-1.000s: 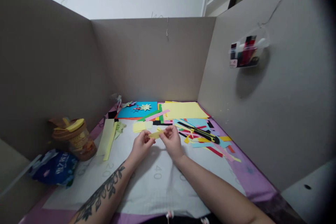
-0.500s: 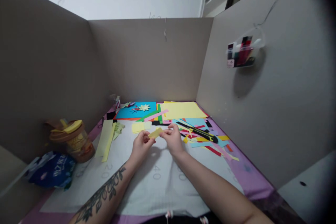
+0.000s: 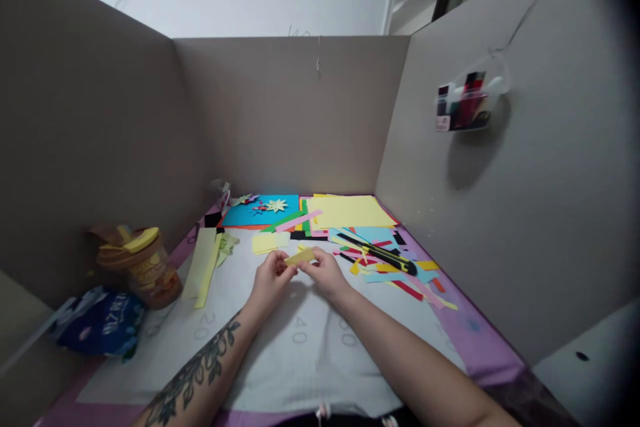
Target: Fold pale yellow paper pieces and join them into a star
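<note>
My left hand (image 3: 270,278) and my right hand (image 3: 323,273) meet above the white cutting mat (image 3: 295,353), both pinching a small yellow paper strip (image 3: 300,256) between fingertips. The strip tilts up to the right. Just beyond it lie pale yellow paper squares (image 3: 269,242). A black and yellow utility knife (image 3: 380,254) rests to the right of my right hand on a heap of coloured paper scraps (image 3: 400,273).
Cardboard walls enclose the desk on three sides. A blue sheet with paper stars (image 3: 263,209) and a yellow sheet (image 3: 350,211) lie at the back. Light green strips (image 3: 203,265), a lidded cup (image 3: 140,267) and a blue packet (image 3: 103,323) sit left. A marker holder (image 3: 467,103) hangs on the right wall.
My two hands have drawn closer together on the yellow strip, and the right fingers have closed down over its right end. Nothing else on the desk moved.
</note>
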`<state>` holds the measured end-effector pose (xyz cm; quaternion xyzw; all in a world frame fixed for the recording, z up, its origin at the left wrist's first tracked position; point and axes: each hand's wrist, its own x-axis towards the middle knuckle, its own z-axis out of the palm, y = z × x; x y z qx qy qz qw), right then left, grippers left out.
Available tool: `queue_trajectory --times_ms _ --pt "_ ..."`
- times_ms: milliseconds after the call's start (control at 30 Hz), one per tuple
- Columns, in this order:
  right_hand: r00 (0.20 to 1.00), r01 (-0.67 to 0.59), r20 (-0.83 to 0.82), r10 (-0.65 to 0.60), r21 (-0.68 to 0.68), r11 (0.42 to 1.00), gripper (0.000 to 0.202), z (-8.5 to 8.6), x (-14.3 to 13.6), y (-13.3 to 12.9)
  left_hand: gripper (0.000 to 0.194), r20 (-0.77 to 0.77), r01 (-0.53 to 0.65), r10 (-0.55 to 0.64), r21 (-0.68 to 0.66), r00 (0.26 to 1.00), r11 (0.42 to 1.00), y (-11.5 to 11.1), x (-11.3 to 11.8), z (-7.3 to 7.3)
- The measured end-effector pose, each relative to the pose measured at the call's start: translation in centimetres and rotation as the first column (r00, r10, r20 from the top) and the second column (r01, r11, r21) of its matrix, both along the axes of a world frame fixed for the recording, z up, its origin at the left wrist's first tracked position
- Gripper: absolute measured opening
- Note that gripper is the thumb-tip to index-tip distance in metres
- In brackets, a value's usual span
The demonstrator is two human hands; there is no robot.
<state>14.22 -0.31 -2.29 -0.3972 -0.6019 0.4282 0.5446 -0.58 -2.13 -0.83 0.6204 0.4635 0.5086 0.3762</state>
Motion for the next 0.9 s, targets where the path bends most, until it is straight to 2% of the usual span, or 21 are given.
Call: queue_trajectory --times_ms 100,233,300,367,467,567,667,767,833,900 --pt "0.999 0.046 0.003 -0.046 0.024 0.999 0.012 -0.1 0.4 0.4 0.016 -0.096 0.003 0.001 0.046 0.995 0.999 0.1 -0.2 -0.3" --pt "0.981 0.185 -0.055 -0.184 0.021 0.982 0.017 0.4 2.0 1.1 0.017 -0.081 -0.046 0.050 0.055 0.995 0.997 0.6 -0.9 -0.7" --pt "0.974 0.225 0.007 -0.225 0.065 0.972 0.015 0.7 2.3 1.0 0.024 -0.076 -0.041 0.043 0.022 0.996 0.999 0.7 -1.0 -0.7" --pt "0.980 0.176 0.070 -0.185 0.119 0.977 0.009 0.8 1.8 0.5 0.028 -0.097 0.006 -0.006 -0.002 0.995 1.000 0.5 -1.0 -0.4" --pt "0.985 0.103 0.118 -0.125 0.171 0.980 0.007 0.8 0.5 -0.4 0.017 -0.169 0.067 -0.067 -0.007 0.983 0.998 0.1 -0.7 0.1" --pt "0.988 0.101 0.099 -0.118 0.166 0.981 0.009 0.8 0.0 -0.5 0.024 -0.197 0.048 -0.050 -0.017 0.979 0.999 0.0 -0.8 0.6" --pt "0.980 0.197 -0.001 -0.199 0.146 0.969 0.014 1.0 1.4 0.2 0.023 -0.186 -0.002 0.000 -0.013 0.983 1.000 0.2 -1.3 0.7" --pt "0.934 0.358 -0.081 -0.348 0.195 0.913 0.016 1.5 3.2 0.6 0.018 -0.207 -0.056 0.062 0.037 0.976 0.998 0.6 -1.8 0.6" --pt "0.944 0.319 -0.027 -0.328 0.320 0.892 0.016 1.8 3.7 0.3 0.015 -0.238 -0.084 0.101 0.079 0.966 0.993 0.8 -2.1 0.4" --pt "0.967 0.190 0.071 -0.245 0.439 0.878 0.011 2.0 3.5 -0.2 0.013 -0.269 -0.095 0.126 0.127 0.955 0.987 0.9 -2.2 0.1"
